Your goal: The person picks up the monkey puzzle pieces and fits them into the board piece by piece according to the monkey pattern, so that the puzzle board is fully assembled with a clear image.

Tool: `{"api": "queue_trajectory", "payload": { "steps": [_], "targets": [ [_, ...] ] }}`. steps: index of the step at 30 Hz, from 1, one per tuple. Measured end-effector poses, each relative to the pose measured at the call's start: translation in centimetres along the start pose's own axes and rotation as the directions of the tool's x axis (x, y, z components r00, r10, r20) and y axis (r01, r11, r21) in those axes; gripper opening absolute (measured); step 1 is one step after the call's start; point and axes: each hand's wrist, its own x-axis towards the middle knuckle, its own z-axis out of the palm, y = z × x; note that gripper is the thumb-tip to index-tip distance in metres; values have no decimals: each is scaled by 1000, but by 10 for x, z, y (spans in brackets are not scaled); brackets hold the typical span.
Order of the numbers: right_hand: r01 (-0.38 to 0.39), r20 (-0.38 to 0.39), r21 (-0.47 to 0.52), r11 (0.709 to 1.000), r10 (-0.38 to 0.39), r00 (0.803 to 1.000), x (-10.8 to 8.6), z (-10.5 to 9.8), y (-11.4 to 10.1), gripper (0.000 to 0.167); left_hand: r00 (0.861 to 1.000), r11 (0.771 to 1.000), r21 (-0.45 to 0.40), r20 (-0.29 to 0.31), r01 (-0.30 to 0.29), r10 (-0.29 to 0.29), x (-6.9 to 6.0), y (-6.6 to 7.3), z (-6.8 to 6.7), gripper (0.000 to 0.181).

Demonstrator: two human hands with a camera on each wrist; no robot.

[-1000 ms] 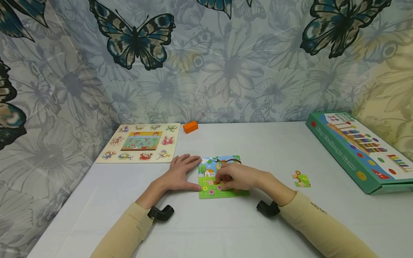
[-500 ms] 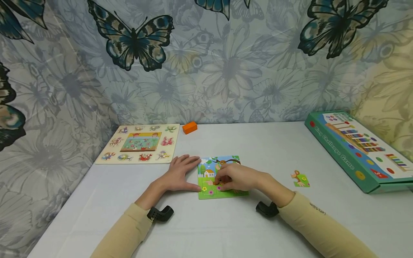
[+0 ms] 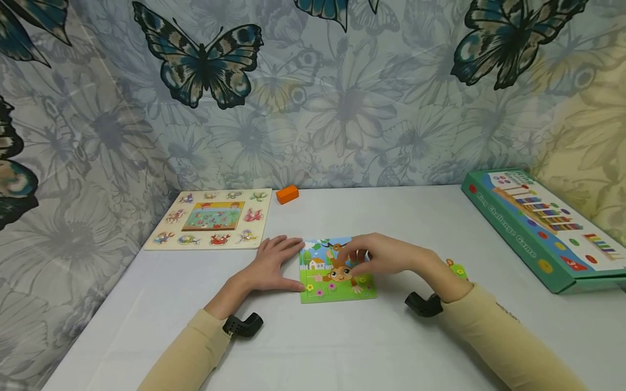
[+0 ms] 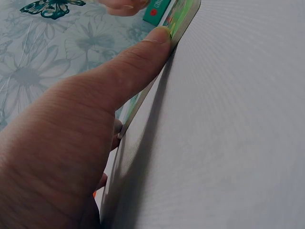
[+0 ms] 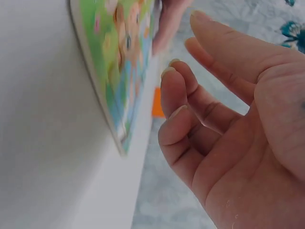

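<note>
A jigsaw puzzle (image 3: 320,279) with a monkey, a house and flowers lies flat on the table. My left hand (image 3: 269,266) rests at its left side, fingers spread. In the left wrist view the thumb (image 4: 138,55) presses on the board's edge. Above the puzzle's right half hovers my right hand (image 3: 386,254), its fingers loosely bent; the right wrist view shows nothing between the fingertips (image 5: 174,90). A loose puzzle piece (image 3: 458,270), green with a flower, lies to the right, partly hidden by the right wrist.
A cream board (image 3: 166,225) printed with sea animals lies at the back left. Beside it sits an orange block (image 3: 287,194). On the right stands a green game box (image 3: 518,244). A butterfly-patterned cloth (image 3: 352,108) hangs behind the white table (image 3: 313,347).
My right hand has let go of the puzzle and moved up and to the right, showing the monkey's face. Its wrist now covers part of the loose piece. The left hand stays put.
</note>
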Motion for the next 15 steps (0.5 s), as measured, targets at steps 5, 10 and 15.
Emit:
{"api": "queue_trajectory", "payload": {
  "steps": [5, 10, 15],
  "targets": [
    [-64, -25, 2, 998, 64, 998, -18, -18, 7, 28, 1000, 1000, 3, -4, -2, 2, 0, -1, 1, 98],
    [-134, -68, -4, 991, 133, 989, -40, -33, 13, 33, 1000, 1000, 3, -3, -3, 3, 1, -1, 1, 98],
    [-180, -110, 3, 984, 179, 978, -60, -44, 17, 36, 1000, 1000, -1, 1, 0, 0, 0, 0, 1, 98]
  ]
}}
